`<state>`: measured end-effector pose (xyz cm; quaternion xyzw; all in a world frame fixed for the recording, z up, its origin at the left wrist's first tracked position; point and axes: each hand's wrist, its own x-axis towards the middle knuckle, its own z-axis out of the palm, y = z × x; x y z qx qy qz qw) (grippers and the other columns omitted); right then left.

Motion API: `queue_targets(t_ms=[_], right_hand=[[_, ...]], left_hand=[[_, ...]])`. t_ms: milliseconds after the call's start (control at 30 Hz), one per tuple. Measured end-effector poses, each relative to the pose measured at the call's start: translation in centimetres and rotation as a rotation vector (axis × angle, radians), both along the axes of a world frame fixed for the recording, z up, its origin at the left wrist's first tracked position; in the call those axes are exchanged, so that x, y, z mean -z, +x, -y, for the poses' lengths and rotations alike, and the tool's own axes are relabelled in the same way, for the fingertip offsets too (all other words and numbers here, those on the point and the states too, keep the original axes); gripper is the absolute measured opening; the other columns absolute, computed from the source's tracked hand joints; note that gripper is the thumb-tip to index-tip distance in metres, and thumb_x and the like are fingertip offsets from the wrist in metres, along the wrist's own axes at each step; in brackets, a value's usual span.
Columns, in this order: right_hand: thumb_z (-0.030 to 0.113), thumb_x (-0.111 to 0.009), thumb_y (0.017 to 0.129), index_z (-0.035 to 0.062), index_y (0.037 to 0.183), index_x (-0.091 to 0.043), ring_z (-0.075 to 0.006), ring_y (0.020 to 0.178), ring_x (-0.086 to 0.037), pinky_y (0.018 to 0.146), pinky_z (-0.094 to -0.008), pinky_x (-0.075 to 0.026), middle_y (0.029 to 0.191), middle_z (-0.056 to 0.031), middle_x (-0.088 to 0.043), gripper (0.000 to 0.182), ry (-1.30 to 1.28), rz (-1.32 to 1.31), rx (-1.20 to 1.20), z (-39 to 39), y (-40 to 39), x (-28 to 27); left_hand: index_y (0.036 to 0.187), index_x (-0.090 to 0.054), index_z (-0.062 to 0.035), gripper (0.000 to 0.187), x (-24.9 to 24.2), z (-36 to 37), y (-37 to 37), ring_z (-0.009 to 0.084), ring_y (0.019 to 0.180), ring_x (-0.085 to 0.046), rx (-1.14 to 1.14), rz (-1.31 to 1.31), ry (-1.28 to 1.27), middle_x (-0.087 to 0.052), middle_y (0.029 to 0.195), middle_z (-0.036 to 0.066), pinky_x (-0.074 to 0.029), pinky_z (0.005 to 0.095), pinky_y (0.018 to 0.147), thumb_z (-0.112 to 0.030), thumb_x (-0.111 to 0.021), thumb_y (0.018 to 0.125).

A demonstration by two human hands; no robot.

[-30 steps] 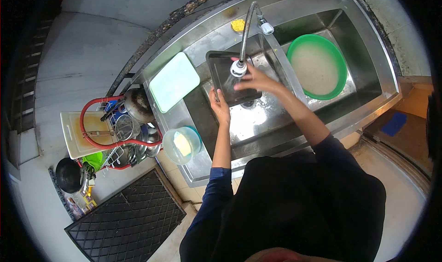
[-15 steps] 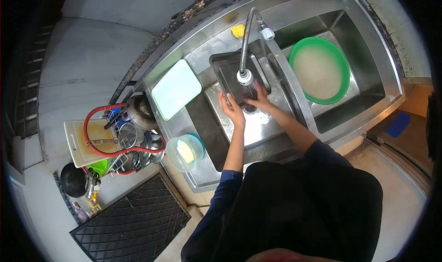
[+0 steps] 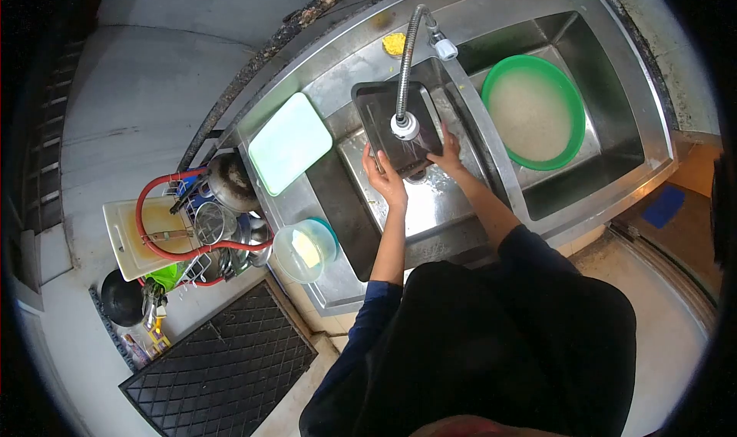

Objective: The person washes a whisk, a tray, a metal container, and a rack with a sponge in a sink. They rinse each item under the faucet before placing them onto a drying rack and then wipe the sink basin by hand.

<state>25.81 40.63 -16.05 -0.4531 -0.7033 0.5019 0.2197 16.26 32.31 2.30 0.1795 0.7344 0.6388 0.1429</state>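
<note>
A dark rectangular metal baking tray (image 3: pixel 378 117) is held over the left sink basin (image 3: pixel 349 222), beneath the head of a flexible-hose faucet (image 3: pixel 404 125). My left hand (image 3: pixel 386 182) grips its near left corner, fingers along the side. At the near right corner, my right hand (image 3: pixel 448 158) closes on the edge, with fingers up the right side. The faucet head hides part of the tray's inside. I cannot make out whether water is running.
A green basin (image 3: pixel 577 134) of cloudy liquid stands in the right sink. On the left counter are a pale green lid or board (image 3: pixel 290 144) and a clear bowl (image 3: pixel 295 265) with something yellowish inside. A yellow sponge (image 3: pixel 394 44) lies behind the faucet. Further left stands a loaded dish rack (image 3: pixel 203 249).
My right hand has moved from inside the tray, under the faucet head, to its near right edge. My left hand stays at the left corner. The view has shifted slightly.
</note>
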Motion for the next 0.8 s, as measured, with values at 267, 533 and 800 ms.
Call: queue_targets(t_ms=[267,533,800], right_hand=[[0.035,-0.079,0.06,0.0043,0.142,0.005,-0.0418,0.125,-0.023,0.104,-0.0476,-0.019,0.137,-0.0261,-0.023,0.121,-0.035,-0.012,-0.042,2.6,-1.6,-4.0],[0.012,-0.061,0.082,0.0036,0.132,-0.039,-0.0248,0.117,-0.045,0.098,-0.0363,-0.036,0.124,-0.0147,-0.048,0.056,-0.292,-0.449,0.214,-1.4,0.4,-7.6],[0.004,-0.064,0.08,0.0009,0.118,-0.051,-0.0157,0.116,-0.047,0.098,-0.0312,-0.036,0.118,-0.0082,-0.055,0.04,-0.5,-0.625,-0.669,-6.6,-1.9,-24.6]], left_hand=[[0.107,-0.049,0.0088,0.026,0.3,0.5,-0.2,0.0189,0.099,-0.052,0.03,-0.259,-0.128,-0.044,0.126,0.015,-0.045,0.0253,0.078,-0.013,-0.045,0.094],[0.106,-0.049,0.0094,0.026,0.1,0.8,-1.4,0.0185,0.097,-0.051,0.021,-0.215,-0.089,-0.046,0.122,0.015,-0.044,0.0258,0.078,-0.014,-0.045,0.094],[0.111,-0.054,0.0031,0.03,5.3,1.9,-3.3,0.0126,0.087,-0.051,0.153,-0.099,-0.102,-0.055,0.105,0.006,-0.041,0.0232,0.075,-0.019,-0.052,0.092]])
